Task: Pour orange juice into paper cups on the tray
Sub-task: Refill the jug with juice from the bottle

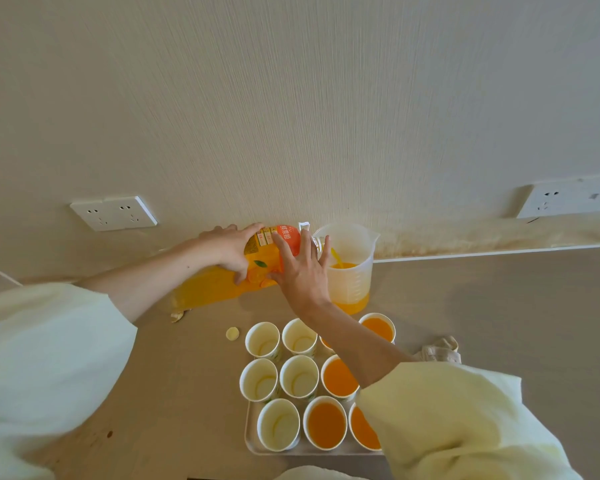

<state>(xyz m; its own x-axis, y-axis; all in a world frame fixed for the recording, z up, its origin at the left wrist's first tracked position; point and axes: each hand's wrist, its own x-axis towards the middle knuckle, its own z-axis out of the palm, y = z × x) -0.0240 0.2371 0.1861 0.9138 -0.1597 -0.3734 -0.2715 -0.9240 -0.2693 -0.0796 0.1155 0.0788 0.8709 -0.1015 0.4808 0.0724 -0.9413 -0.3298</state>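
Left hand [234, 249] grips tilted bottle [265, 256], right hand [302, 268] spread flat on its neck, mouth rightward over jug [352, 271].

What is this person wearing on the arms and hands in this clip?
The left sleeve and right sleeve are loose, pale yellow fabric, leaving the forearms bare. The left hand and right hand are bare: no gloves, rings or watch show.

Textured beige wall [291, 98], two white sockets [113, 213], tan countertop [499, 306].
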